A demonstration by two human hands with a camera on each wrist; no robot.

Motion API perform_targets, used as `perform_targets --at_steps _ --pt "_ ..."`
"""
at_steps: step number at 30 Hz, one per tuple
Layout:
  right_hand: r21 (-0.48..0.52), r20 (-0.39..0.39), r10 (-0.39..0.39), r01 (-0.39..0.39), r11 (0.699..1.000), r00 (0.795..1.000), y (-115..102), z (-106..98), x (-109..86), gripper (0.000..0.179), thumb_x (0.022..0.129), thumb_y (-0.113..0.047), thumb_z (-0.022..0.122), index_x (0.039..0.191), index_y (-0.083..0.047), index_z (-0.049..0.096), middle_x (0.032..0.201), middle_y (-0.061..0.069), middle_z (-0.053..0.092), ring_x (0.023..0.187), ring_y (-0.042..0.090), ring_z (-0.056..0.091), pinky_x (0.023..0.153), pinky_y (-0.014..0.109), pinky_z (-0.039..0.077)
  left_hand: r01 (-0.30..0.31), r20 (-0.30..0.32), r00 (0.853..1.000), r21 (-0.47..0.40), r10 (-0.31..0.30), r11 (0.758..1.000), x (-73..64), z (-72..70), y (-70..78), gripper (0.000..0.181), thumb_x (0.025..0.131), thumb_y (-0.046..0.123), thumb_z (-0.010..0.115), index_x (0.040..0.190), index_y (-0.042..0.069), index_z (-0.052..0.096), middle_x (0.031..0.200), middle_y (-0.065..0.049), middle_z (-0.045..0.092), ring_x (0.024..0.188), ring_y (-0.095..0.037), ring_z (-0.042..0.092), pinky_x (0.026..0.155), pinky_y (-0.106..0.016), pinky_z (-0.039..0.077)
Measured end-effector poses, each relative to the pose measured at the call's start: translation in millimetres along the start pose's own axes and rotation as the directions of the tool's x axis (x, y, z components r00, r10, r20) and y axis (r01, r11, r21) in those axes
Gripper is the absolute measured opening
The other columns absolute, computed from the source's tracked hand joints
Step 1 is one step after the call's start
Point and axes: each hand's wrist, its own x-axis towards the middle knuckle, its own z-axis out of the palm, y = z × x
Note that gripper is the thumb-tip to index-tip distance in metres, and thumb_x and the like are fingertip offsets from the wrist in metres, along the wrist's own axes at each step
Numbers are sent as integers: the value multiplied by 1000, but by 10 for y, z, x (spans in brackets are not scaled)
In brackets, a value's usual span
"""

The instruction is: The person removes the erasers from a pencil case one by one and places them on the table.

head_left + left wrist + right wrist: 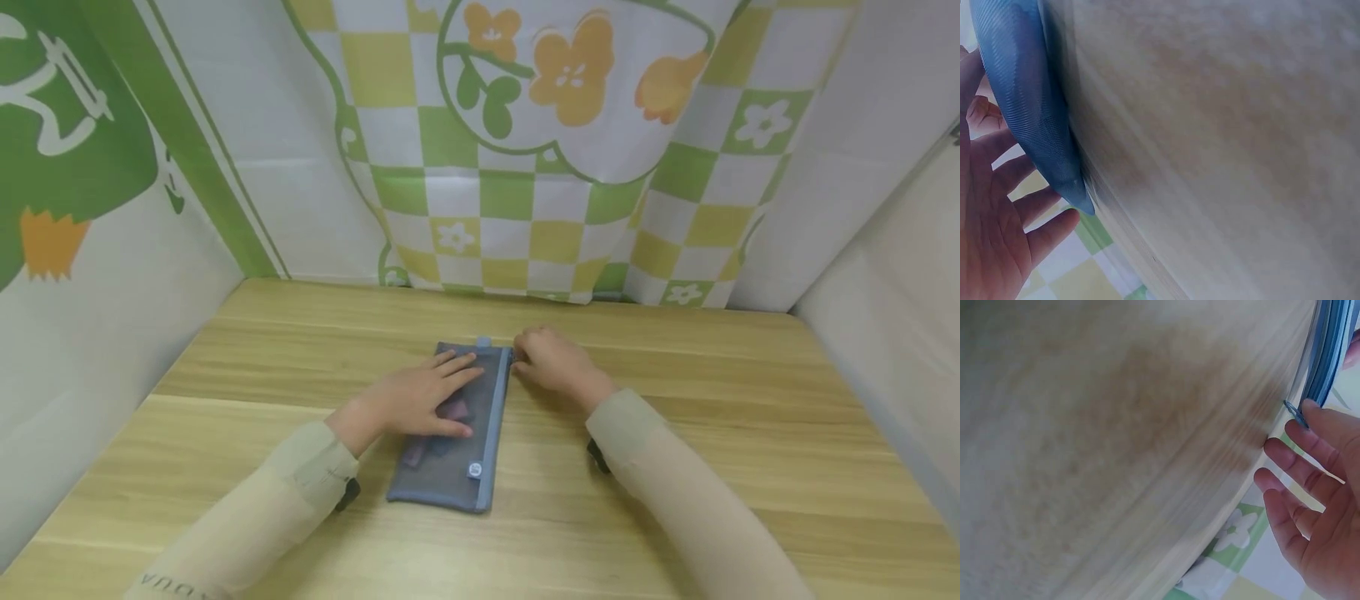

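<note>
Pouch [450,479], one, blue mesh, oblong, lying flat on the wood-grain counter [262,358] at about half past six from the centre of the head view; pinkish contents [454,409] show through, kind not clear. Zip strip [495,421], pale blue, along the pouch's three o'clock side; label [475,470] with round mark, at five o'clock; small tab [483,342] at one o'clock. Left hand [411,402], one: arm towards eight o'clock, fingers straight and spread over the mesh, gripping nothing. Right hand [553,364], one: at two o'clock, thumb and forefinger closed in a pinch on the pull loop [1295,414] at the pouch's corner, remaining fingers loosely bent and free. Handling note, by judgement: step in hand appears to be work on the zip; best done with the left palm pressing close beside the strip, the loop kept low and drawn evenly in line with the teeth, mesh held taut towards nine o'clock so that no fold catches
</note>
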Motion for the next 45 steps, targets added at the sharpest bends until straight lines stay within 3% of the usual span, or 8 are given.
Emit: perform_targets --at_steps 10,23,31,45 --pt "-21 16 15 -15 1000 1000 -23 -13 11 9 92 -17 68 90 -8 70 88 4 70 80 18 64 72 33 55 -20 16 1000 -45 20 999 43 -22 -7 91 89 62 60 157 9 30 163 -18 23 149 -46 20 118 -57 26" --pt "-70 -5 -115 114 991 993 -38 -3 -52 6 91 -13 68 90 -7 69 85 5 71 80 21 67 75 37 56 -10 27 1000 -63 12 998 51 -18 -17 91 87 62 63 155 8 34 163 -19 24 148 -46 22 118 -57 27" --pt "-50 6 -153 153 987 988 -8 0 -75 5 90 -11 68 93 -7 69 89 5 71 83 21 67 78 37 56 -3 23 1000 -56 5 998 67 -4 -25 92 86 63 64 155 9 35 162 -19 25 148 -47 23 118 -56 27" --pt "14 48 -217 216 976 975 32 15 -84 3 90 -13 70 90 -12 68 85 -2 66 76 11 59 73 30 53 4 28 1000 -62 -2 998 63 -9 -28 90 85 62 65 153 9 38 162 -19 26 147 -47 24 118 -57 27"
